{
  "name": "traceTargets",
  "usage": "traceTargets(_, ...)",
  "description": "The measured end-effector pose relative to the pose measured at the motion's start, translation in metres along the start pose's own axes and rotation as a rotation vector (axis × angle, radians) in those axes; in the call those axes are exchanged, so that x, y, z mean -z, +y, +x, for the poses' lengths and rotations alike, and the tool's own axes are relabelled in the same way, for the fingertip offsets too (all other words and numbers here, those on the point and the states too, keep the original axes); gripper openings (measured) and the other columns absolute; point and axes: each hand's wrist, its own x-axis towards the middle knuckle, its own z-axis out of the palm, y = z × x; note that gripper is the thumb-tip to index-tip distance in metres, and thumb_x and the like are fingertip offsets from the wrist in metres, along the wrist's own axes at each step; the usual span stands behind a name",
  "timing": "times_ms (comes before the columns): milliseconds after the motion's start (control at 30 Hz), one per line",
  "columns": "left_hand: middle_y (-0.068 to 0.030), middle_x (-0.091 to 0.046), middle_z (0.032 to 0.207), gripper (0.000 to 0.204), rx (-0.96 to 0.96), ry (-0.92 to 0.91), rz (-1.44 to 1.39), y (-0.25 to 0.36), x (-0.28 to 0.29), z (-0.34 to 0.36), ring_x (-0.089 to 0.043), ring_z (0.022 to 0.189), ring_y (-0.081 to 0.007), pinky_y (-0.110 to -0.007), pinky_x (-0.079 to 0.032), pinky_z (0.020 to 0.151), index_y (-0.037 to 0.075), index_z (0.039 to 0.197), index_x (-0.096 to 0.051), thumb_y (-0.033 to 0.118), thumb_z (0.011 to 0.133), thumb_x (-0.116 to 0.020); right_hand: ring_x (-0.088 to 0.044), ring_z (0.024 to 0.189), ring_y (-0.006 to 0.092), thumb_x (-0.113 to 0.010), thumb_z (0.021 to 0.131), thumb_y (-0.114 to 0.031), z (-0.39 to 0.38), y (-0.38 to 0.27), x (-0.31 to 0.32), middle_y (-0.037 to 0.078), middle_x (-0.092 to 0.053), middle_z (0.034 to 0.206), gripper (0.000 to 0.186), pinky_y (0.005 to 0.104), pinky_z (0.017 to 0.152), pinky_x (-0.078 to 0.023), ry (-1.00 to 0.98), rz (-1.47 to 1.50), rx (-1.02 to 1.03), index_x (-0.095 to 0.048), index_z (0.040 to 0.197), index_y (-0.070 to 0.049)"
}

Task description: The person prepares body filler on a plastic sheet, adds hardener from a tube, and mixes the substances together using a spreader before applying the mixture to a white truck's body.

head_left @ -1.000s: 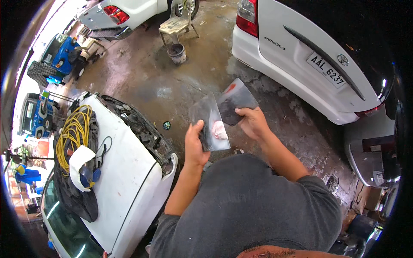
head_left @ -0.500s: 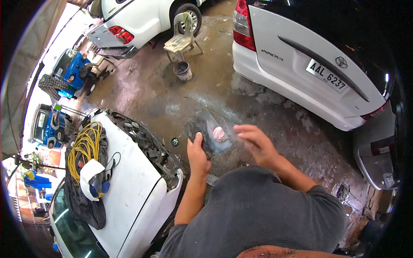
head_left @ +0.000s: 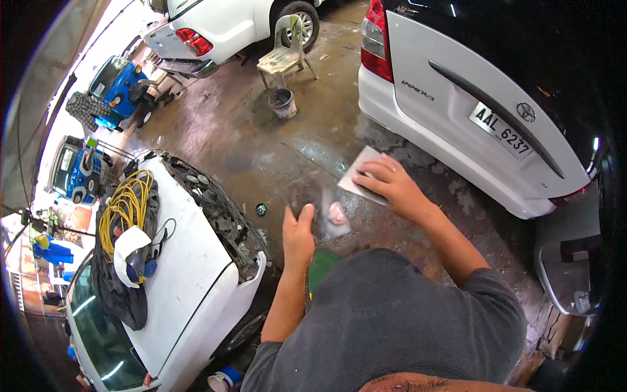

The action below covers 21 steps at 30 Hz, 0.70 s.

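Note:
My left hand (head_left: 299, 238) is closed on the edge of a thin, dark, glossy plate (head_left: 330, 228), its thumb on top. A lump of pink putty (head_left: 337, 214) sits on the plate, with a pale smear around it. Up and to the right, my right hand (head_left: 395, 186) grips a flat, light-grey rectangular spreader (head_left: 360, 171), with its fingers bent over the upper face. The spreader is held apart from the plate. Just below my left hand shows a green thing (head_left: 321, 266), partly hidden by my shirt.
A white car hood (head_left: 186, 255) with its front end stripped lies to the left, bearing a yellow hose (head_left: 127, 206). A white car (head_left: 450, 98) stands at the right. Ahead are a plastic chair (head_left: 286, 55) and a bucket (head_left: 283, 103) on wet-looking floor.
My right hand has moved up and away from the plate, and the spreader in it now shows clearly. The view has shifted slightly, and the green thing has come into sight.

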Motion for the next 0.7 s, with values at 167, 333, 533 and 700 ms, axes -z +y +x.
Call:
traceTargets(167,-0.0264,-0.067,0.110,0.043,-0.193,0.083,0.393,0.003,-0.014,0.020,-0.065,0.103,-0.0284,-0.037,-0.049,0.089,-0.014,0.126,-0.051,0.022,0.103,-0.054,-0.057,0.121,0.0230,-0.059,0.084,-0.016,0.031,-0.004,-0.025,0.004,-0.063,0.122,0.038,0.0527,0.109,-0.037,-0.074,0.019,0.231,-0.067,0.120,-0.023)
traceTargets(333,-0.0296,-0.065,0.114,0.046,-0.198,0.233,0.391,-0.006,-0.010,0.056,-0.065,0.104,-0.0331,-0.039,-0.048,0.090,-0.014,0.130,-0.048,0.023,0.103,-0.053,-0.056,0.122,0.0233,-0.061,0.083,-0.016,0.025,-0.003,-0.046,0.004,-0.060,0.123,0.037,0.0540,0.109,-0.038,-0.215,0.122,0.335,-0.066,0.119,-0.021)
traceTargets(533,-0.0187,-0.058,0.131,0.041,-0.158,0.273,0.194,-0.015,0.012,0.133,-0.056,0.118,-0.0276,-0.039,-0.040,0.104,-0.006,0.137,-0.046,0.016,0.103,-0.052,-0.056,0.124,0.0305,-0.062,0.085,-0.013,0.078,0.028,-0.050,0.012,-0.057,0.126,0.043,0.0550,0.110,-0.038,-0.180,0.198,0.200,-0.066,0.126,-0.023)
traceTargets(700,-0.0145,-0.058,0.129,0.040,0.088,0.194,-0.434,-0.013,0.023,0.180,-0.060,0.114,-0.0250,-0.040,-0.048,0.100,-0.001,0.138,-0.045,0.009,0.100,-0.051,-0.055,0.124,0.0344,-0.062,0.087,-0.009,0.142,0.031,-0.080,0.015,-0.057,0.124,0.045,0.0516,0.111,-0.038,-0.075,0.306,0.305,-0.066,0.129,-0.025)
